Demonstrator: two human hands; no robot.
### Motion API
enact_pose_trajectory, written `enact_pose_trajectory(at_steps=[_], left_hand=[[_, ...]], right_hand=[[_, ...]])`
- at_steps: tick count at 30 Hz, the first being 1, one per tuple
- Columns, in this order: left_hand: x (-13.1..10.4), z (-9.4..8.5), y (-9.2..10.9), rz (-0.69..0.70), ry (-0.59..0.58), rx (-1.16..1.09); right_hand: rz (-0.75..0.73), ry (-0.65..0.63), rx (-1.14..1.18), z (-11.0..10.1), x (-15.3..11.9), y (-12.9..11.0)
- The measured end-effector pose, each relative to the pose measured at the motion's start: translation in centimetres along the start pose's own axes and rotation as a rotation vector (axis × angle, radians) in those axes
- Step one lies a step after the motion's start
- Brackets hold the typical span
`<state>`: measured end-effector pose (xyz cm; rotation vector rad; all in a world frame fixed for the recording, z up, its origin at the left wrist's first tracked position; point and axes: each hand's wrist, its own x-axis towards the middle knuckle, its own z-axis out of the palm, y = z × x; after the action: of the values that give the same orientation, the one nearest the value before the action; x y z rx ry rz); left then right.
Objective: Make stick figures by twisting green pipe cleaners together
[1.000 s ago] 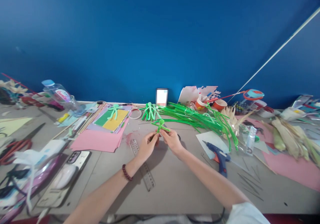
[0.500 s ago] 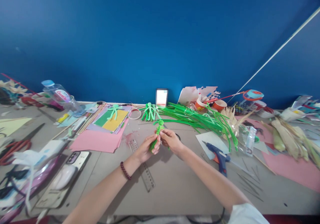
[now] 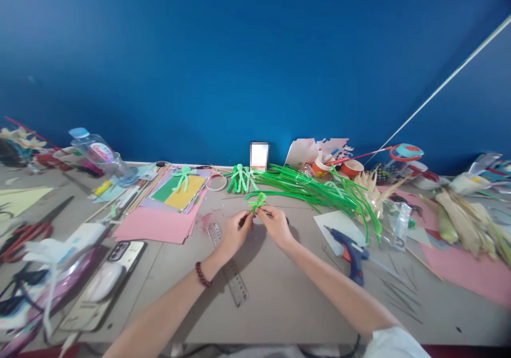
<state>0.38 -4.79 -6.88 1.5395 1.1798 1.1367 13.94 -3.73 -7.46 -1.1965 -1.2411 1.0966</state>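
Both hands meet over the middle of the table, pinching a small green pipe-cleaner figure (image 3: 261, 199) whose rounded head points up and away. My left hand (image 3: 236, 232), with a beaded bracelet at the wrist, is closed on its lower part. From the other side my right hand (image 3: 277, 225) pinches it with thumb and fingertips. The figure's lower end is hidden behind the fingers. Beneath the left forearm lies a clear ruler (image 3: 236, 283). Beyond the hands, several finished-looking green figures (image 3: 240, 178) stand beside a long bundle of green pipe cleaners (image 3: 303, 183).
Pink paper (image 3: 155, 226) and coloured sheets carry another green figure (image 3: 183, 177) at left. A phone (image 3: 90, 299), scissors (image 3: 27, 235) and a water bottle (image 3: 99, 153) are further left. A glue gun (image 3: 351, 251) lies right, with corn husks (image 3: 463, 222) beyond.
The figure has tilted, and its head now leans slightly right. My left hand has turned and shifted its grip up close to my right fingertips.
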Motion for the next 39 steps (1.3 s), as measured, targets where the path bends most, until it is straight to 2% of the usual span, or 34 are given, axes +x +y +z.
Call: enact_pose_trajectory(at_steps=[3,7,10,13,17,20,26,30,33,39], left_hand=[[0.1,0.2,0.0,-0.059,-0.053,-0.105],[0.2,0.6,-0.1,-0.222,-0.092,-0.394],[0.0,0.6,0.2,-0.312,-0.179,-0.621],[-0.1,0.3,0.5,-0.373,-0.296,-0.809],[0.1,-0.1,0.4,-0.462,-0.423,-0.943],[0.3,0.0,0.2,-0.439,-0.380,-0.839],[0.4,0.2,-0.4,-0.179,-0.087,-0.276],[0.0,0.2,-0.4,-0.053,-0.038,-0.075],[0.0,0.1,-0.1,-0.043,-0.044,-0.082],[0.5,0.1,-0.1,-0.161,-0.091,-0.352]], right_hand=[[-0.056,0.004,-0.018,0.2,-0.3,-0.3],[-0.070,-0.018,0.021,0.3,-0.4,-0.5],[0.027,-0.041,0.111,0.4,-0.4,-0.6],[0.155,-0.121,0.236,0.5,-0.4,-0.6],[0.199,-0.190,0.346,0.4,-0.4,-0.5],[0.206,-0.150,0.332,0.2,-0.1,-0.2],[0.139,0.002,0.144,0.1,0.0,-0.1],[0.108,0.012,0.093,0.2,-0.2,-0.3],[0.088,-0.002,0.102,0.2,-0.3,-0.3],[0.064,-0.037,0.116,0.2,-0.3,0.0]])
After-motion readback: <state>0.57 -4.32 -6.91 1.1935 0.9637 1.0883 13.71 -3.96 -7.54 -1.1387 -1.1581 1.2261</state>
